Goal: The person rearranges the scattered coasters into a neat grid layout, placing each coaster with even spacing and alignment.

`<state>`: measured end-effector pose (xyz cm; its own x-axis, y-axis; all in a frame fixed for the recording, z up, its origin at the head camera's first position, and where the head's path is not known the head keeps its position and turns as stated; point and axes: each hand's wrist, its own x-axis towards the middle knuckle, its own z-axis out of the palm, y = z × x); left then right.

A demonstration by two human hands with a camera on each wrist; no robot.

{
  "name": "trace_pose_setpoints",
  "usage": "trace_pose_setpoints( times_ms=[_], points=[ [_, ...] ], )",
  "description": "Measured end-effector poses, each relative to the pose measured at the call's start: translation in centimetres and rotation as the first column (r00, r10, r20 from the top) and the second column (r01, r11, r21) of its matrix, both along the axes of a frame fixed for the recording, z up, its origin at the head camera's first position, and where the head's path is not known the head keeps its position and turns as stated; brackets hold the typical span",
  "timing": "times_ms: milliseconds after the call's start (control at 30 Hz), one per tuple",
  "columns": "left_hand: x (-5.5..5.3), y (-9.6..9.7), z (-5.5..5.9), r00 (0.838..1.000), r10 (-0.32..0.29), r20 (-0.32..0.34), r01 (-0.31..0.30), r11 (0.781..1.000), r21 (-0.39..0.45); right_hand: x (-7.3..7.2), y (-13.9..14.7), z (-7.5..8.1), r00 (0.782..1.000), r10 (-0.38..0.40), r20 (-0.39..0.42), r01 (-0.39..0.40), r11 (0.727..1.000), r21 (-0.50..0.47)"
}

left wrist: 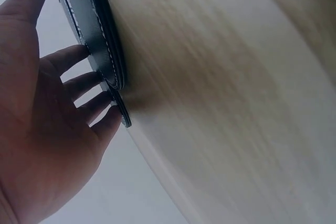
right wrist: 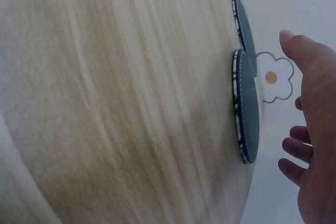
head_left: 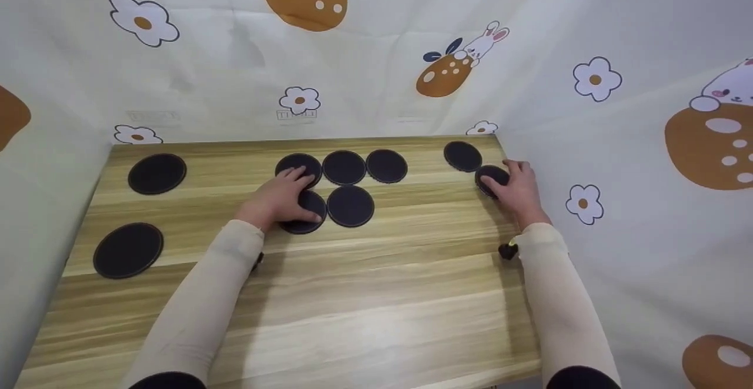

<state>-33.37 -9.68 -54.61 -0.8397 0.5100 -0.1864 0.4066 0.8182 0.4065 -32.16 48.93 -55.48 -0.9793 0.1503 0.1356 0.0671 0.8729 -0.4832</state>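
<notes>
My left hand [head_left: 277, 198] lies spread over two black round coasters with stitched rims. Its fingertips touch the upper coaster [head_left: 291, 163], while the thumb reaches over the lower coaster [head_left: 299, 224]. In the left wrist view the fingers [left wrist: 79, 85] meet the stitched edge of a coaster [left wrist: 100, 30]. At the right side of the table, my right hand [head_left: 517, 192] is over another coaster [head_left: 489, 172], thumb and fingers apart. In the right wrist view that hand [right wrist: 320, 108] shows a gap to the coaster [right wrist: 248, 108], which lies against a second coaster [right wrist: 243, 27].
Beside the left hand's pair are more coasters: two in the upper row [head_left: 344, 167] [head_left: 386, 166] and one below [head_left: 350, 206]. Two larger discs [head_left: 157, 173] [head_left: 128, 250] lie at the left. A patterned curtain [head_left: 376, 65] borders the wooden table [head_left: 376, 295].
</notes>
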Motion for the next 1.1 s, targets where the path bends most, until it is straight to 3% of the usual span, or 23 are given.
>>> trace_pose_setpoints(
  times_ms=[300, 600, 1100],
  points=[
    [-0.1, -0.1, -0.1, 1.000, 0.001, 0.001, -0.001, 1.000, 0.003, 0.0, -0.5, -0.8, 0.999, -0.016, 0.043, 0.014, 0.999, 0.029],
    [-0.1, -0.1, -0.1, 1.000, -0.009, -0.015, 0.009, 1.000, -0.003, -0.5, 0.0, -2.6, 0.993, -0.013, 0.119, 0.005, 0.998, 0.059],
    [0.0, 0.0, 0.0, 1.000, -0.008, -0.008, 0.008, 1.000, -0.001, -0.2, -0.4, -2.4, 0.993, -0.048, 0.111, 0.051, 0.999, -0.019]
  ],
)
